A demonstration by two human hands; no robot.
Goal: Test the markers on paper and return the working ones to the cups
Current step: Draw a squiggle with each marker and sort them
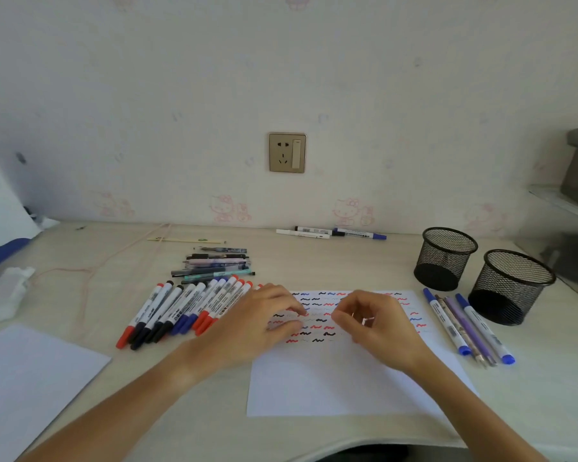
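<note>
our left hand (257, 323) curled over paper (347, 371), grip unclear | our right hand (377, 323) pinching something small, unidentifiable | both mesh cups (444, 258) empty, upright

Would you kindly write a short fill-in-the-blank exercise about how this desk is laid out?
1. The two mesh cups hold ____ markers.
2. The sheet with squiggles lies under both ____.
3. The big marker row lies to the ____ of that sheet.
4. The wall socket is mounted ____ the desk.

Missing words: no; hands; left; above
</note>
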